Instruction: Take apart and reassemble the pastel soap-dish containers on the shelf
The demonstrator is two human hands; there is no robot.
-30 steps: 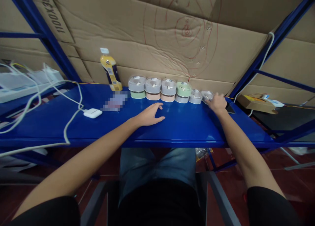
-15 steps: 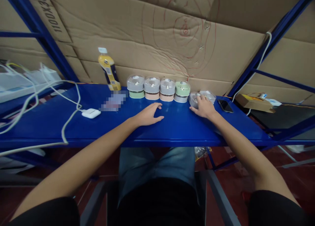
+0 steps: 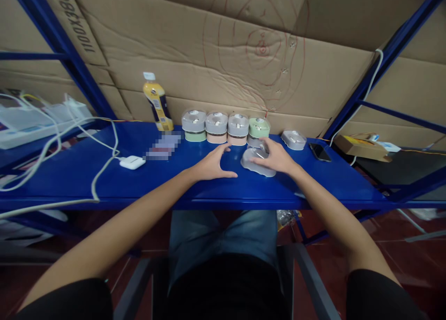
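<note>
My right hand (image 3: 278, 157) grips a small grey case with a clear lid (image 3: 251, 158), tilted and a little smeared by motion, in front of the stacked cases. To its left, my left hand (image 3: 213, 164) is held with thumb and fingers apart, nothing between them. Behind both hands runs a row of similar cases stacked in pairs: grey over green (image 3: 194, 125), grey over pink (image 3: 216, 127), another grey over pink (image 3: 238, 128), and green over grey (image 3: 259, 127). One more single grey case (image 3: 293, 140) sits to the right of the row.
On the blue tabletop (image 3: 167, 180) stand a yellow-labelled bottle (image 3: 158, 104) and a white charger-like block with cable (image 3: 132, 162) at left. A phone (image 3: 319, 152) lies at right, near an open cardboard box (image 3: 365, 147). Cardboard sheeting (image 3: 167, 41) rises behind.
My right hand has taken a grey case from beside the other single one and carried it left and nearer me. My left hand has barely moved, its thumb spread slightly wider.
</note>
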